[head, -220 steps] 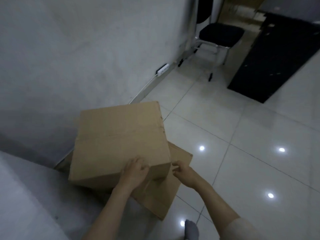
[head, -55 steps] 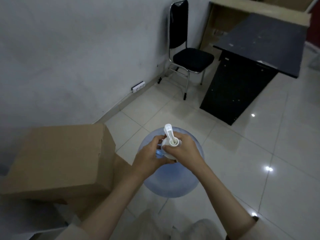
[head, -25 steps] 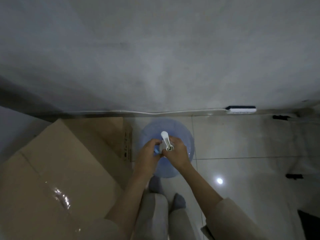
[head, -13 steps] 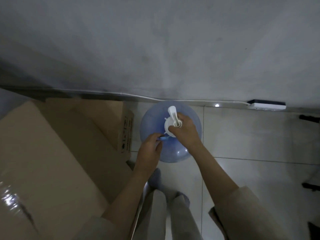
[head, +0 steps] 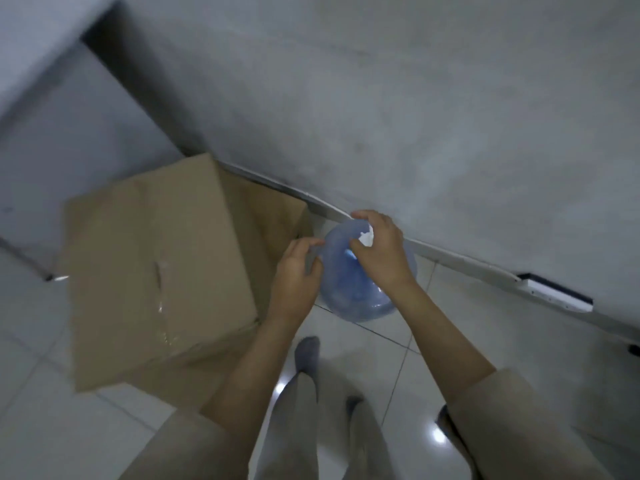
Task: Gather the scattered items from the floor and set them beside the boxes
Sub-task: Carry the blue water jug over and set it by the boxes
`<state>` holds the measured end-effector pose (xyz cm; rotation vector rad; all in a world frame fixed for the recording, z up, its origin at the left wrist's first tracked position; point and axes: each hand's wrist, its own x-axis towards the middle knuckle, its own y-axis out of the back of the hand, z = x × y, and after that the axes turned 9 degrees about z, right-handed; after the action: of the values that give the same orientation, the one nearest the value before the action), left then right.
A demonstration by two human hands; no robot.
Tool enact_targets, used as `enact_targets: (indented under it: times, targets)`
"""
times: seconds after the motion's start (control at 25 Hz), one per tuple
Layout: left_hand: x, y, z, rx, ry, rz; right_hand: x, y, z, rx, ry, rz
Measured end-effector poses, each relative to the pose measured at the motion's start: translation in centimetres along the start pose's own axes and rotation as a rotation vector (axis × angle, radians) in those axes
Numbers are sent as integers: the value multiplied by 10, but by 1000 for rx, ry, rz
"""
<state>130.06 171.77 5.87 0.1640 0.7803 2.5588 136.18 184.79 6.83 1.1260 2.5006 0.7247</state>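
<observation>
The water jug (head: 360, 292) is standing on the tiled floor (head: 519, 358) at the foot of the wall (head: 381, 98), just beside the stacked cardboard boxes (head: 156, 265), which are sitting at its 9 o'clock. The right hand (head: 379, 252) is resting over the jug's top; the left hand (head: 298, 275) is hovering at the jug's 9 o'clock edge — between jug and boxes. A power strip (head: 554, 294) is lying along the baseboard at the jug's 3 o'clock, well apart. The person's feet (head: 308, 355) are standing at the jug's 6 o'clock — near it.
</observation>
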Motion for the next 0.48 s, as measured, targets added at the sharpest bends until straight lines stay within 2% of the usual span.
enact_targets:
  times: [0.12,0.24,0.48]
  targets:
    - [-42,65,32,-25,-11,197,-33,27,-61,61,212,-221]
    - [-91,143,38,26,9,410,-70,31,-121,90,379,-363]
    - [-217,294,29,71,170,828,-179,-28,-244,74,686,-747]
